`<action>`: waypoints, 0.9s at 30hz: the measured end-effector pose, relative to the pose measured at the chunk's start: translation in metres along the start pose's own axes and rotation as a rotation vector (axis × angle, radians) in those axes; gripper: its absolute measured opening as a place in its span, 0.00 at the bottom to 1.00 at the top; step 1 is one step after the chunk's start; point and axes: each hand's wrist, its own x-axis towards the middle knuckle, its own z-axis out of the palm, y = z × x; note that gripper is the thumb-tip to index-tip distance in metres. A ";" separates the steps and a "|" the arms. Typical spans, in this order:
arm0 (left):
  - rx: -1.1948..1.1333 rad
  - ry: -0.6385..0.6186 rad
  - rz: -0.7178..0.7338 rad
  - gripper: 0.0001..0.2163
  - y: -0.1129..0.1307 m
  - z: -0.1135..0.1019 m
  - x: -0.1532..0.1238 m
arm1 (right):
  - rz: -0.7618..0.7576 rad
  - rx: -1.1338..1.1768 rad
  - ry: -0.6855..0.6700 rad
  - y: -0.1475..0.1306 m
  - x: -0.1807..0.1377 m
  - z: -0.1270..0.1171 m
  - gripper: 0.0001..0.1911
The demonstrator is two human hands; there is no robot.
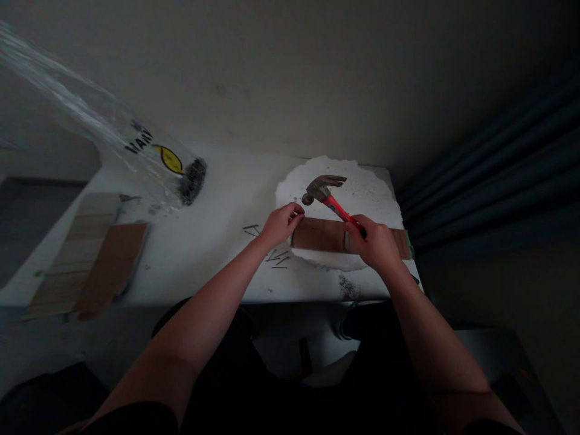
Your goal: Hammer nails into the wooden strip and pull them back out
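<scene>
My right hand (374, 241) is wrapped round the red handle of a claw hammer (322, 188), whose grey head hangs just above the left end of a brown wooden board (324, 234). My left hand (281, 222) pinches its fingertips together at that end of the board, right under the hammer head; what it pinches is too small to make out. The board lies across a round white slab (362, 184) on the white table (217, 199).
Several loose nails (276, 258) lie on the table near my left wrist. A clear plastic bag (136, 157) with dark contents lies at the back left. Wooden boards (90, 254) are stacked at the left. A dark curtain (498, 181) hangs at the right.
</scene>
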 end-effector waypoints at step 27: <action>0.048 -0.007 0.016 0.06 -0.002 0.002 0.001 | -0.015 -0.042 -0.040 -0.004 -0.003 -0.006 0.21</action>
